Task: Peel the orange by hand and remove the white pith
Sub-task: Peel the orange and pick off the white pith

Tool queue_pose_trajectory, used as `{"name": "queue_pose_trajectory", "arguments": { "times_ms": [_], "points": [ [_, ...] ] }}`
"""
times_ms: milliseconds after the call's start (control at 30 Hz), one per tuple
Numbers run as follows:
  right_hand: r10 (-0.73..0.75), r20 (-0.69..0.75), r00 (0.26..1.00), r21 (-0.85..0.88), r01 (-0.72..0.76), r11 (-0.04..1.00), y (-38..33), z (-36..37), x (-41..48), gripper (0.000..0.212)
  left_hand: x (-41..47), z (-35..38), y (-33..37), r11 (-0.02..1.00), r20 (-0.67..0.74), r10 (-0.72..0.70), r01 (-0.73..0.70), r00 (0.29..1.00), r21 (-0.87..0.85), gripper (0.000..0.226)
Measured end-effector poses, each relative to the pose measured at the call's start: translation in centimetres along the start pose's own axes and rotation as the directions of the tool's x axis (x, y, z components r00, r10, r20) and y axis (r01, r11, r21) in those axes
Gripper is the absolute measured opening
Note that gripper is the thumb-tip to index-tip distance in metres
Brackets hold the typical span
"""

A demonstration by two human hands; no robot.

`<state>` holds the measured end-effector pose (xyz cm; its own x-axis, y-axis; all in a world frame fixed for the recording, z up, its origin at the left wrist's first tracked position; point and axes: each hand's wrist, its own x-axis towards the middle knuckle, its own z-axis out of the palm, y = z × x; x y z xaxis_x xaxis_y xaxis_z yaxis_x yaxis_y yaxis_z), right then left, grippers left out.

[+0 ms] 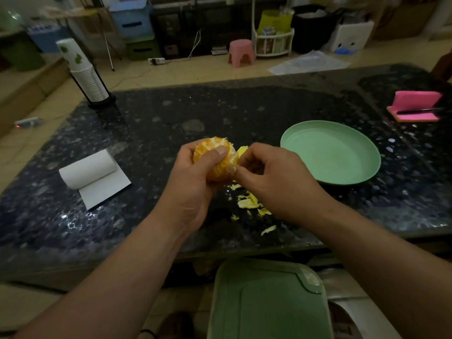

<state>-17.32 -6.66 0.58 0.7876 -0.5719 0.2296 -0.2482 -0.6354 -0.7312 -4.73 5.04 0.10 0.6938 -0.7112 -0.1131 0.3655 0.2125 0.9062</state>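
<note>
In the head view, one orange [215, 159] is held up above the middle of the dark speckled desk [171, 113], mostly stripped and mottled with white pith. The left hand [193, 184] cups it from the left and below, its fingers curled round it and the thumb pressed across the near face. The right hand [274, 177] meets the fruit from the right; its fingers [232, 169] are pressed together in a pinch at the orange's right flank, apparently on the one pale yellow peel flap [242, 150] that sticks up there, though the exact hold is too small to tell. The fruit is roundish, with no clear long axis, so the pull probably runs rightward, away from the holding hand. Under the right hand lie some eight peel scraps [248, 204] on the desk. One green plate [330, 152] sits just right, holding nothing, and one paper roll [90, 171] lies left.
</note>
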Motion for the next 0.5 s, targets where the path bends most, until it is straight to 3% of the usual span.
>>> {"name": "queue_pose_trajectory", "arguments": {
  "times_ms": [133,233,367,500],
  "points": [
    [0.005,0.023,1.0,-0.006,-0.005,1.0,0.2,-0.2,0.1,0.01,0.0,0.1,-0.1,0.995,-0.012,0.048,-0.046,0.999,0.089,0.046],
    [0.002,0.001,1.0,-0.051,-0.002,0.999,0.1,-0.2,-0.1,0.008,0.1,0.0,-0.6,0.971,-0.034,0.112,-0.102,0.993,0.216,0.051],
    [-0.052,-0.056,0.997,-0.192,0.041,0.98,-0.5,0.3,-0.5,0.018,-0.5,0.4,-1.2,0.902,-0.024,0.212,-0.187,0.977,0.388,0.05],
    [-0.029,-0.113,0.993,-0.172,0.009,0.985,-0.4,0.7,-0.5,0.024,-0.9,0.8,-1.4,0.871,-0.015,0.251,-0.219,0.968,0.44,0.045]
  ]
}}
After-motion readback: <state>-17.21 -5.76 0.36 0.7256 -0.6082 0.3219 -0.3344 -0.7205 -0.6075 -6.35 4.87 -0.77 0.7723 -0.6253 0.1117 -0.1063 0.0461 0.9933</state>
